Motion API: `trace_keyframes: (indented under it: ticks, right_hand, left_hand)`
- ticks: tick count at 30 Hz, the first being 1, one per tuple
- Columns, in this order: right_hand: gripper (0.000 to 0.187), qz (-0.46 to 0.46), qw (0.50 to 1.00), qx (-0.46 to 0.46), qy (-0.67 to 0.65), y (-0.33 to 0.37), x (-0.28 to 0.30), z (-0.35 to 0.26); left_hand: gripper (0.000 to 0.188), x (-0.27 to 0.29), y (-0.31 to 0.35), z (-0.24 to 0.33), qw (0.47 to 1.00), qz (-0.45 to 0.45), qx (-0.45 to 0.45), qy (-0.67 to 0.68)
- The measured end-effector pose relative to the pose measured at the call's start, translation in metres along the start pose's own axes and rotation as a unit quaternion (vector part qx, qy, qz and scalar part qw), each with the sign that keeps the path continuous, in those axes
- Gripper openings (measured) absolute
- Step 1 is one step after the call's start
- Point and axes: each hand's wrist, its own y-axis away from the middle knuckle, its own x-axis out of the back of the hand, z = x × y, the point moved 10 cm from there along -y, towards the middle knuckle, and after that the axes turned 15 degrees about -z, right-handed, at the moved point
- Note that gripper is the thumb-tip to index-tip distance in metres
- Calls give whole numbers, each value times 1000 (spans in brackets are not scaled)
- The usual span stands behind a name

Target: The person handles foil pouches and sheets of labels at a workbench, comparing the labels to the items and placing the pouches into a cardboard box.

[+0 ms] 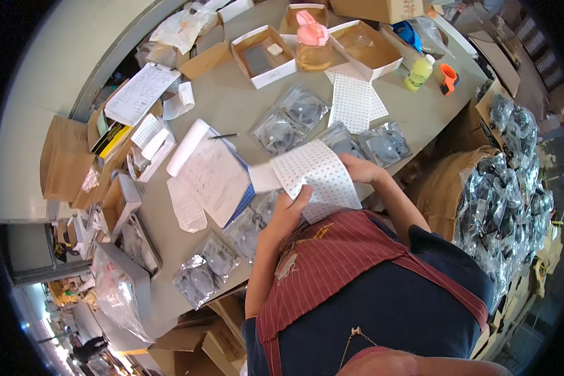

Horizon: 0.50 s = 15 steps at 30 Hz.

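Note:
A white sheet printed with rows of small dark marks, apparently a label sheet [323,172], bends between my two hands above the table's near edge. My left hand [291,207] pinches its lower left edge, thumb on top. At the right edge my right hand [360,169] is closed on the same sheet, with some fingers hidden behind it. Clear plastic bags [194,280] with dark grey parts inside lie to the left of my left hand. More such bags [385,143] rest just beyond my right hand, and others [290,118] lie farther up the table.
Similar printed sheets [351,103] lie at the back, near shallow cardboard boxes [274,79], a pink-lidded jug [313,47], a small bottle [419,73] and an orange tape dispenser [448,79]. Papers on a blue folder [213,172] are left. A big carton [442,188] of bagged parts stands right.

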Motion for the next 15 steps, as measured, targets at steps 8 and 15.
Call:
trace_keyframes:
  ticks: [8, 15]
  right_hand:
    - [29, 164, 976, -12, 140, 29, 59, -6]
    - [28, 581, 809, -76, 49, 209, 213, 12]
  left_hand:
    - [36, 0, -25, 10, 998, 7, 5, 62]
    - [31, 41, -61, 2, 998, 52, 22, -6]
